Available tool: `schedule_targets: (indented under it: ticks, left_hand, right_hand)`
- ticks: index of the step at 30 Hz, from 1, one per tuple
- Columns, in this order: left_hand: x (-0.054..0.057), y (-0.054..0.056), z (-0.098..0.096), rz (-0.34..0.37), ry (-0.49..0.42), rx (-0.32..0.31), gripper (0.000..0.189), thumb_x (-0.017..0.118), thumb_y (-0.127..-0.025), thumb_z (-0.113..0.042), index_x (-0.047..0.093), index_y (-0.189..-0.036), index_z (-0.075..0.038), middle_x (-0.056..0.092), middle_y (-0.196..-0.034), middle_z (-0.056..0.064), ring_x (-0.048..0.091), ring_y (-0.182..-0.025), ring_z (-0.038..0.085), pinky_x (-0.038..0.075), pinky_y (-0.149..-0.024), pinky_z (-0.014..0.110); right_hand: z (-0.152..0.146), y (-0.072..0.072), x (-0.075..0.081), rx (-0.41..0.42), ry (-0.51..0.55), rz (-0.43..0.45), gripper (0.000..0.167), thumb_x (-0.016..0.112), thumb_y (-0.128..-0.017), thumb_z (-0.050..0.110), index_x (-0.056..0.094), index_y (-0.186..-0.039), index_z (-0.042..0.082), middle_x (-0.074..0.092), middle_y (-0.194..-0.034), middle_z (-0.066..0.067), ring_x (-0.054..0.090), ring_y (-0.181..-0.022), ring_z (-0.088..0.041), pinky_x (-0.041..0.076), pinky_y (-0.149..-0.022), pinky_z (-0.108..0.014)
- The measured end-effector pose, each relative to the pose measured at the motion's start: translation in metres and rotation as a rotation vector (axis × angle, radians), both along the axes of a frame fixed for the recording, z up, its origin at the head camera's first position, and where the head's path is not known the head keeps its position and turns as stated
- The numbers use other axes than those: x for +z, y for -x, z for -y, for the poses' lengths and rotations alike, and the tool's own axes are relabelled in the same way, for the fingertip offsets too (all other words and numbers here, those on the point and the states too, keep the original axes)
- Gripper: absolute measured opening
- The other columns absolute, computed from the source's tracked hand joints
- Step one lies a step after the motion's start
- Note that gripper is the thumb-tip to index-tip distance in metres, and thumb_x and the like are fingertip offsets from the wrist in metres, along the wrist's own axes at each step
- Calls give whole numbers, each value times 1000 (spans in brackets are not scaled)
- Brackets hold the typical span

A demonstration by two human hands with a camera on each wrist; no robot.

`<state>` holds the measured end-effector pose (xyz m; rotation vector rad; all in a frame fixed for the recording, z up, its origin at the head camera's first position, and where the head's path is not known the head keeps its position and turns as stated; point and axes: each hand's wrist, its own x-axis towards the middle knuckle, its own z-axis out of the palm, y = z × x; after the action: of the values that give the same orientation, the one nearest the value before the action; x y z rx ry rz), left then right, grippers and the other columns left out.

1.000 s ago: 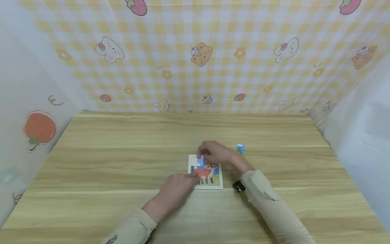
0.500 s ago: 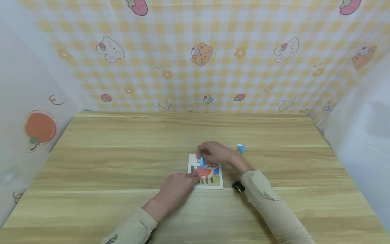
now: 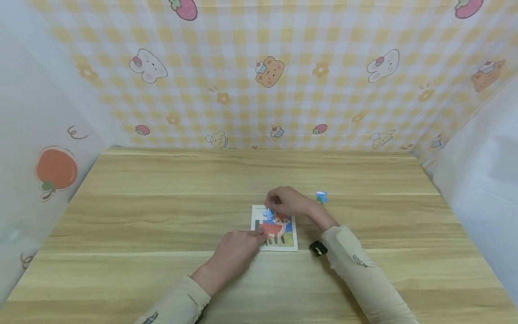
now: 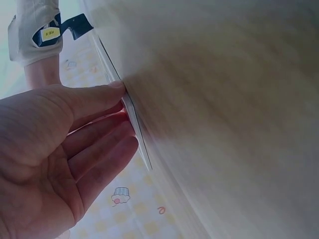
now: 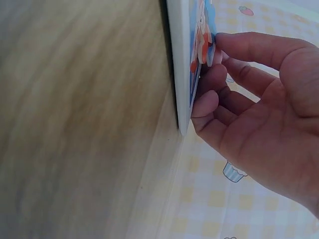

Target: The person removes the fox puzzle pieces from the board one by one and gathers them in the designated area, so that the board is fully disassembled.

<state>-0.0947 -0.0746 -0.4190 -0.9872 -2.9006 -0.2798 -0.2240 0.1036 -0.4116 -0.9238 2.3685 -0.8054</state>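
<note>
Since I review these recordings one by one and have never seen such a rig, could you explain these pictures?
There is no robot: a person works with two bare hands, left grip and right grip. The wide picture comes from a camera on the head, looking forward and down. Each close picture comes from a camera on that wrist. On the wooden table lies a puzzle board showing a red animal; a loose piece lies to its right, farther from the person. The left grip rests fingers on the board's left side. The right grip pinches a puzzle piece at the board's far part, clearest in the right wrist view.
</note>
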Motion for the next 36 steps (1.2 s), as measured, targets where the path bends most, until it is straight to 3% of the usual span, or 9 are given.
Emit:
schedule_targets:
  ticks: [8,17,29,36]
  left_hand:
    - [0,0,1,-23,-5,-7,26,63,-81,-1,69,-104,-13,65,-113,3,60,-64,12,41,-42,21]
    - [0,0,0,-12,-14,0,25,63,-82,-1,69,-103,-13,65,-112,3,53,-59,8,38,-41,19]
    - [1,1,0,3,-15,1,27,63,-83,-2,69,-107,-13,65,-113,3,66,-80,17,48,-49,24]
    - [0,0,0,2,-14,2,26,62,-84,-2,69,-107,-13,65,-113,4,67,-82,19,50,-52,25]
  right_hand:
    - [-7,2,0,0,-3,48,15,53,-95,14,64,-86,9,57,-64,-1,51,-53,-12,46,-58,-27]
    - [-17,5,4,-12,-20,76,14,55,-92,13,66,-85,8,59,-69,0,50,-60,-11,45,-62,-27]
    - [-23,9,1,24,32,146,9,56,-90,7,65,-87,6,59,-72,-1,49,-63,-12,43,-60,-26]
    - [-24,11,-4,9,50,168,10,56,-89,5,66,-87,6,58,-70,-2,47,-61,-12,41,-59,-26]
